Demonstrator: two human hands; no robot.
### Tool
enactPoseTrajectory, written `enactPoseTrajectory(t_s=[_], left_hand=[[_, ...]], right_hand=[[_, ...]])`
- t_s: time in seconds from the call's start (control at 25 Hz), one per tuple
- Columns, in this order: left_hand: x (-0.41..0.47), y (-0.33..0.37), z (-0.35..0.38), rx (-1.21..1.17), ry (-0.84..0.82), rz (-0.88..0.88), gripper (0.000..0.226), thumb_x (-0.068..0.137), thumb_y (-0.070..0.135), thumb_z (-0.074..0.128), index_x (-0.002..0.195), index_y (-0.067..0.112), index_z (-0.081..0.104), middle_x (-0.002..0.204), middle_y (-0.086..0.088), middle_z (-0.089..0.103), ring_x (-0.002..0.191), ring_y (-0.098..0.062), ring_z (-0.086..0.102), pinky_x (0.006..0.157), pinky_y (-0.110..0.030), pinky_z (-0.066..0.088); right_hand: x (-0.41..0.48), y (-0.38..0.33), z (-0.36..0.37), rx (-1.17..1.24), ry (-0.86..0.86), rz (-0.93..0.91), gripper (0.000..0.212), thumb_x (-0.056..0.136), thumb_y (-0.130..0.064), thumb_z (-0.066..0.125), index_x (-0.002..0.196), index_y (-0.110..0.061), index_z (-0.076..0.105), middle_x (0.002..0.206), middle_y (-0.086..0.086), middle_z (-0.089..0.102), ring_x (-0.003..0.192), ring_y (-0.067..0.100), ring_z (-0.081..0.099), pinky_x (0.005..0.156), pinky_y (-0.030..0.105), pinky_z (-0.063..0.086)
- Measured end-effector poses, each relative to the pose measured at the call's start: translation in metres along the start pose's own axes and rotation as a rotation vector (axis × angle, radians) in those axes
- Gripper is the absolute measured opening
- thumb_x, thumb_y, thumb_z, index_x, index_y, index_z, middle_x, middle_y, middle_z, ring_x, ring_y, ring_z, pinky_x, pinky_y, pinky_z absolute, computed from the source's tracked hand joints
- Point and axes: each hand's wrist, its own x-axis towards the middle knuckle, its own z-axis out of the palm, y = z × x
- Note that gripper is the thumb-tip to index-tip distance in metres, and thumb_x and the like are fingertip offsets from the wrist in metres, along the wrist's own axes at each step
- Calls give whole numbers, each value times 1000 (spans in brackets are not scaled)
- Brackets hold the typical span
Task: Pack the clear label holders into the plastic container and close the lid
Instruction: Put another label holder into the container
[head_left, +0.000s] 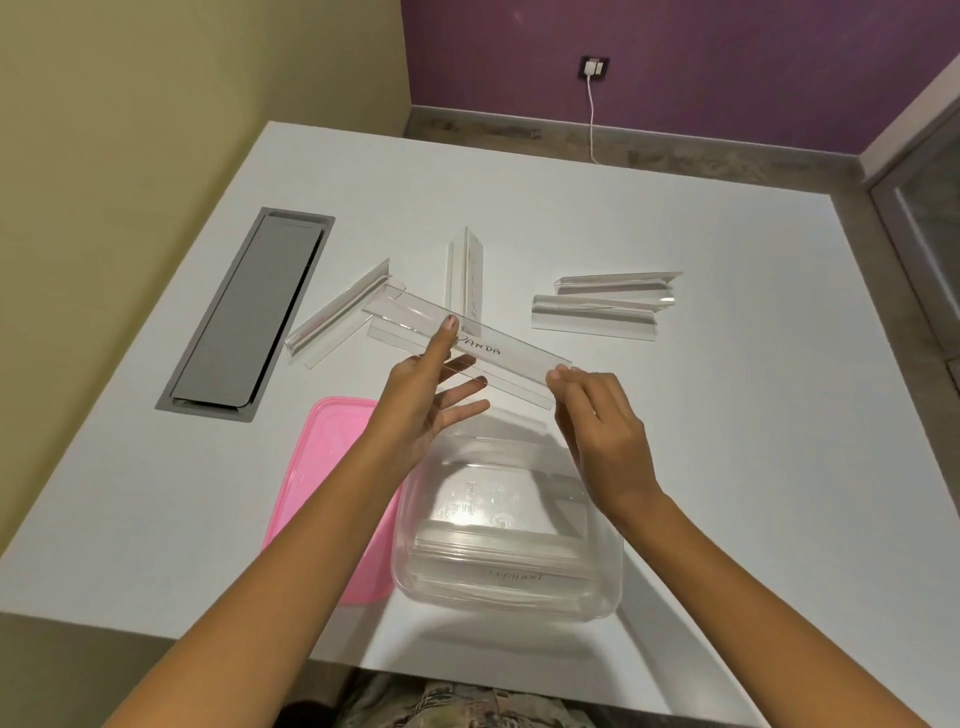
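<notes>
Both hands hold one clear label holder marked "PANDA" in the air above the table, slanting from upper left to lower right. My left hand grips its middle, thumb on the front face, fingers behind. My right hand pinches its right end. Just below stands the clear plastic container, lidless, with holders lying flat inside, one with handwriting. The pink lid lies flat to its left, partly under my left forearm. Loose holders lie beyond: one at the left, one upright in the middle, a pair at the right.
A grey recessed cable hatch is set in the white table at the left. A wall socket with a white cable is on the purple wall behind. A glass door frame stands at the far right.
</notes>
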Motion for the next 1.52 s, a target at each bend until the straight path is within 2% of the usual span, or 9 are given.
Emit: enactPoseTrajectory(t_s=[0.16, 0.28, 0.4, 0.52, 0.64, 0.8, 0.92, 1.16, 1.52], left_hand=[[-6, -9, -3, -10, -2, 65, 42, 88, 41, 61, 108, 4, 54, 111, -14, 58, 102, -29, 69, 77, -42, 61], [-14, -16, -5, 6, -60, 96, 40, 90, 36, 60, 113, 5, 50, 119, -16, 57, 107, -30, 66, 82, -43, 60], [-28, -24, -4, 32, -255, 110, 39, 85, 37, 63, 113, 10, 57, 118, -9, 64, 111, -26, 65, 84, -42, 59], [-39, -26, -7, 131, -417, 126, 26, 80, 39, 65, 98, 20, 66, 115, -9, 70, 110, -24, 66, 87, -36, 57], [-44, -27, -17, 223, -453, 106, 56, 82, 33, 60, 125, 0, 50, 128, -21, 61, 120, -31, 59, 101, -43, 50], [-49, -36, -36, 310, -82, 273, 76, 70, 53, 65, 122, -1, 51, 110, -16, 57, 107, -22, 62, 97, -34, 52], [-47, -52, -61, 620, 346, 437, 37, 93, 37, 52, 126, 21, 59, 121, 3, 63, 98, -4, 60, 87, -21, 55], [-41, -77, -84, 800, 233, 136, 33, 94, 26, 54, 127, 24, 59, 127, -5, 63, 116, -27, 59, 99, -49, 49], [-43, -74, -80, 798, 242, 132, 38, 90, 13, 61, 127, 21, 59, 121, -9, 67, 113, -28, 61, 92, -54, 53]], right_hand=[[-11, -3, -13, 164, -49, 35, 25, 86, -4, 68, 111, -2, 66, 111, 13, 68, 104, 28, 63, 86, 34, 55], [-4, -10, -27, 367, -139, 163, 33, 89, -29, 62, 117, -12, 60, 121, 2, 62, 114, 15, 53, 100, 15, 40], [10, -14, -39, 628, -361, 409, 56, 78, -42, 72, 128, -30, 49, 125, -14, 56, 114, 1, 50, 92, -1, 35], [17, -8, -46, 772, -640, 516, 67, 67, -43, 81, 127, -37, 51, 125, -16, 60, 112, 3, 55, 85, 9, 47], [12, -4, -51, 742, -714, 493, 62, 65, -41, 83, 121, -37, 55, 118, -18, 64, 107, 1, 59, 82, 18, 49], [-10, -4, -55, 643, -688, 516, 57, 65, -39, 84, 115, -38, 57, 115, -20, 65, 104, 5, 61, 86, 28, 51], [-35, -3, -52, 464, -709, 526, 63, 63, -46, 82, 119, -37, 55, 120, -17, 64, 108, 11, 59, 88, 35, 50], [-80, -17, -27, 172, -936, 304, 67, 65, -47, 78, 124, -36, 49, 121, -10, 62, 112, 18, 58, 82, 34, 45], [-96, -22, -12, 222, -1005, 234, 60, 77, -37, 73, 130, -27, 46, 122, -5, 58, 110, 19, 54, 80, 31, 45]])
